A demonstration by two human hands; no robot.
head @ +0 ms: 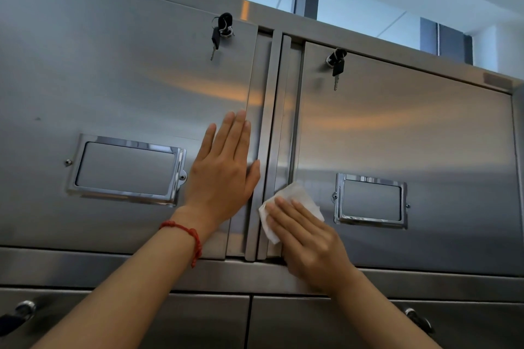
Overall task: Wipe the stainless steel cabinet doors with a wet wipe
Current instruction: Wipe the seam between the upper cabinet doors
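Note:
Two stainless steel cabinet doors fill the head view, the left door and the right door. My left hand lies flat with straight fingers on the left door's right edge. My right hand presses a white wet wipe flat against the lower left corner of the right door, beside the recessed handle strips between the doors. Part of the wipe is hidden under my fingers.
Each door has a lock with hanging keys, on the left and on the right, and a chrome label frame, left and right. Lower doors sit beneath. A red bracelet circles my left wrist.

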